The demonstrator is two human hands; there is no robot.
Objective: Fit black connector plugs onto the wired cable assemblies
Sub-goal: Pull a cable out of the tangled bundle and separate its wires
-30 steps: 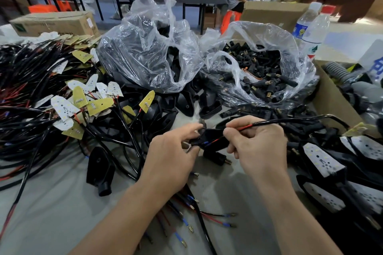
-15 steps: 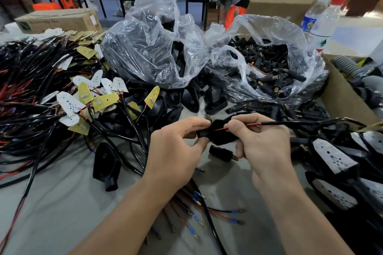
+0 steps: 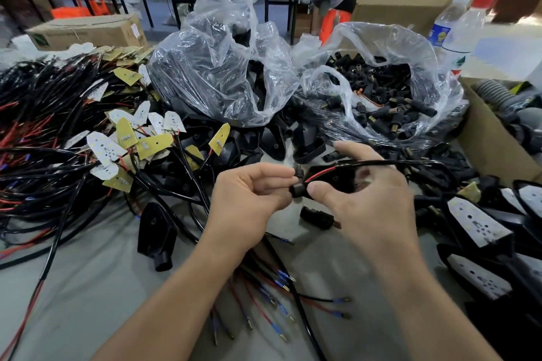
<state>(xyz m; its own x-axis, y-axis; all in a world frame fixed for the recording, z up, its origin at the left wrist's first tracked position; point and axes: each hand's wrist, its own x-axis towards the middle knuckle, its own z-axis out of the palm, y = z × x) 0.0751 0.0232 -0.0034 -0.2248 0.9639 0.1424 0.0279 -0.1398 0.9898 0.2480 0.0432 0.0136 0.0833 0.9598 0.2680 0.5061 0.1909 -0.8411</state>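
I am pinching a black plug [image 3: 296,187] with my left hand [image 3: 249,202], just above the table [image 3: 88,287], while my right hand [image 3: 369,208] is gripping the housing [image 3: 337,178] with its red wire [image 3: 321,173]. I judge I should be pushing straight, not twisting. Freer room is lying near-left; the plug bag [image 3: 425,73] and box wall [image 3: 487,143] are crowding beyond.
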